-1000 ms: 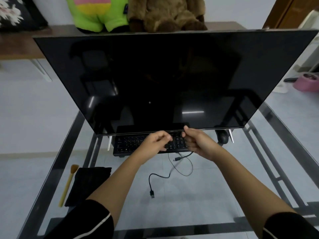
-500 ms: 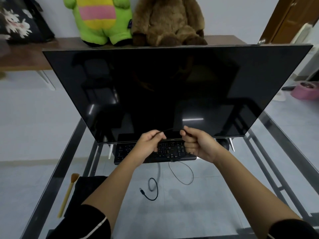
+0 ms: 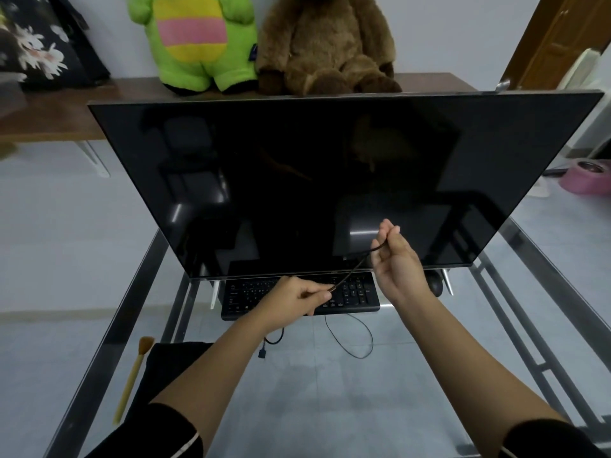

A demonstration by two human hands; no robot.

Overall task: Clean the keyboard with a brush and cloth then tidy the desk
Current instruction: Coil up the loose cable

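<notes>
A black keyboard (image 3: 358, 294) lies on the glass desk (image 3: 330, 391) under the lower edge of a large dark monitor (image 3: 330, 180). Its thin black cable (image 3: 352, 340) loops over the glass in front of it. My left hand (image 3: 294, 297) pinches the cable above the keyboard's middle. My right hand (image 3: 393, 264) is raised in front of the screen and holds the same cable higher up, so a stretch runs taut between both hands. The cable's plug (image 3: 262, 353) hangs below my left wrist. A tan-handled brush (image 3: 134, 378) and a black cloth (image 3: 168, 368) lie at the front left.
A black mouse (image 3: 434, 285) sits right of the keyboard, half under the monitor. Behind the desk a wooden bench (image 3: 59, 114) carries a green plush toy (image 3: 195, 41) and a brown teddy bear (image 3: 325, 44). A pink bowl (image 3: 587, 176) stands on the floor at right.
My right hand has risen and moved right with the cable, while the left stayed low over the keyboard, stretching the cable between them. The plug end has been drawn closer toward my left wrist.
</notes>
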